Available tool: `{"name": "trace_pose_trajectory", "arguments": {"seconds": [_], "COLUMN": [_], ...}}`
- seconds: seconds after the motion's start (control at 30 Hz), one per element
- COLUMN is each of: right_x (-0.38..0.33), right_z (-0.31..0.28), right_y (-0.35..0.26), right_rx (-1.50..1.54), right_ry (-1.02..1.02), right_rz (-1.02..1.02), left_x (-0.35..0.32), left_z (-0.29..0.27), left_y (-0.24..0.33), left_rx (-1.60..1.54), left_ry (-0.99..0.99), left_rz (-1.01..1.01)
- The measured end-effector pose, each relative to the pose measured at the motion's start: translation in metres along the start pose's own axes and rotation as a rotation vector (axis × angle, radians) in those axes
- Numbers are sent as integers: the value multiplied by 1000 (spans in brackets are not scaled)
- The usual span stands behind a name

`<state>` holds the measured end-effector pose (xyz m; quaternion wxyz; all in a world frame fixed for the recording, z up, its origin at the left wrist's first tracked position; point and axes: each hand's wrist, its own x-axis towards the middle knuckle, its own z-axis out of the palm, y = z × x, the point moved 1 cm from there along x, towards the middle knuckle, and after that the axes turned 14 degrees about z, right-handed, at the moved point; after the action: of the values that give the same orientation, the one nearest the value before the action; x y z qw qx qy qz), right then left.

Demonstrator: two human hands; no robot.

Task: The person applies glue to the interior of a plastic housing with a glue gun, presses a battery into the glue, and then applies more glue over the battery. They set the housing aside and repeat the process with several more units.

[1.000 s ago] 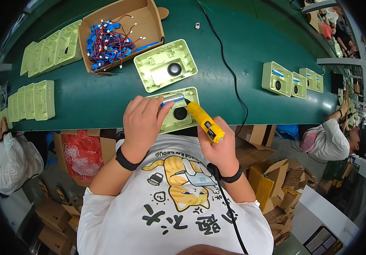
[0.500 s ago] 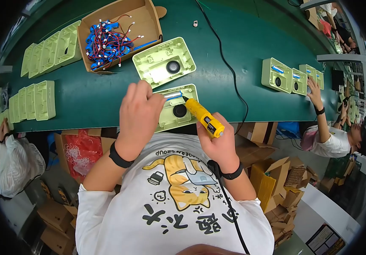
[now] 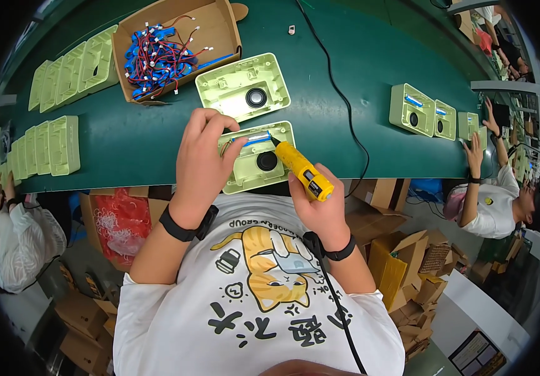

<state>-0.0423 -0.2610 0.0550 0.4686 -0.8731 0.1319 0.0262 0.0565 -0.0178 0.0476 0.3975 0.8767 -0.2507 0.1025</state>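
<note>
Your left hand (image 3: 204,153) now presses the green housing (image 3: 258,156); your right hand (image 3: 320,207) keeps gripping the yellow tool (image 3: 303,170), tip inside.

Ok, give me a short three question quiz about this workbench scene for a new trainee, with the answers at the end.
1. True or false: the right hand holds a yellow handheld tool with its tip at the green housing nearest the person.
2. What fills the cardboard box at the far side of the green table?
A. blue parts with red wires
B. loose screws
C. yellow tools
3. Where does the left hand rest?

Key:
1. True.
2. A, blue parts with red wires.
3. On the left end of the same green housing, fingers near the blue part inside it.
</note>
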Motion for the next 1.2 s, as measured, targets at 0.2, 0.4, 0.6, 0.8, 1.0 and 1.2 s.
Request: {"name": "trace_pose_trajectory", "arguments": {"seconds": [0.2,0.4,0.6,0.8,1.0,1.2], "right_x": [-3,-6,-4,-8,-4,6], "right_z": [5,0,-1,-20,-22,-3], "right_y": [1,-3,-6,-25,-54,-62], "right_rx": [68,67,129,-26,-64,-53], "right_ry": [22,23,-12,-26,-204,-227], "right_rz": [75,67,155,158,97,86], "left_x": [5,8,-2,-25,-42,-44], "left_z": [2,2,9,-2,-13,-4], "left_y": [7,7,7,5,2,2], "left_rx": [62,68,89,-64,88,40], "left_ry": [-25,-65,4,149,152,126], "left_rz": [-30,-54,-23,-24,85,65]}}
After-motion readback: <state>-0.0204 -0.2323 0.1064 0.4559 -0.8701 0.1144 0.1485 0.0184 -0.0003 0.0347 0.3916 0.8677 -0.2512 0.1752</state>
